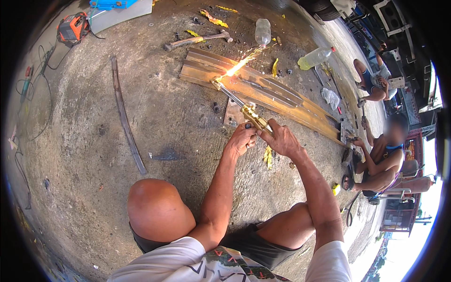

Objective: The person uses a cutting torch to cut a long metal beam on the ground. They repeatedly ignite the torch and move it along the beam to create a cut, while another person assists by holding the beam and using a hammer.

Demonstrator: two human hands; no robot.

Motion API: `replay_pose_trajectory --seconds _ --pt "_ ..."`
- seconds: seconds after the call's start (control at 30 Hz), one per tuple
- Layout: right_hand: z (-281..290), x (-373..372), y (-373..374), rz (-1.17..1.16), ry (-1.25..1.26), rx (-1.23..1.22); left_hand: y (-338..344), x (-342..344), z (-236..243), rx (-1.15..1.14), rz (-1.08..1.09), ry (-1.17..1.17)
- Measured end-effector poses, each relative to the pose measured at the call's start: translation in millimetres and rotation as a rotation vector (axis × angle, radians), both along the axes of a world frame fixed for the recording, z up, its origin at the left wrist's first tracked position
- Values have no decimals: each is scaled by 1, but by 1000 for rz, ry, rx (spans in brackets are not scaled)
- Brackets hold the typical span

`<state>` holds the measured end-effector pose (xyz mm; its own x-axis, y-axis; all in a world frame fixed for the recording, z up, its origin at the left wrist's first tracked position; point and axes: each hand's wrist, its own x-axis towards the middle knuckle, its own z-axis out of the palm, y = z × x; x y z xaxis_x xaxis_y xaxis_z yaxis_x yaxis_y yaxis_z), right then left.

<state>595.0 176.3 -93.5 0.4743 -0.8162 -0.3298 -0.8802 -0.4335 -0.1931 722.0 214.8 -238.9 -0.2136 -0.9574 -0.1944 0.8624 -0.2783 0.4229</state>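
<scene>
Left grip point(242, 139): I saw its fingers curled on the torch point(249, 112).
Right grip point(284, 139): I had it closed around the torch too.
Torch: reached forward-left from both grips, its tip at the metal beam point(277, 105).
Sparks point(242, 64): sprayed ahead of both grips.
Hammer point(197, 41): lay well beyond the left grip.

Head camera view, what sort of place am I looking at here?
Probably an open-air metalworking or repair yard: a brass cutting torch sprays sparks at a rusty steel beam lying on rough concrete ground, and a hammer lies nearby.
</scene>
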Motion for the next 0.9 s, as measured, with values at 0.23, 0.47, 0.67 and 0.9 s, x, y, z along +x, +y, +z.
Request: replay_pose_trajectory --seconds 0.23,0.47,0.67,0.9 --pt "2 3 1 -10 -3 18 -1 0 0 4 13 8" --pt "1 0 0 2 -22 8 0 1 0 3 3 0" --pt "3 2 0 -2 -21 13 -2 0 -4 -5 4 3" --pt "1 -1 -1 -15 -15 25 -1 0 -2 -8 1 8"
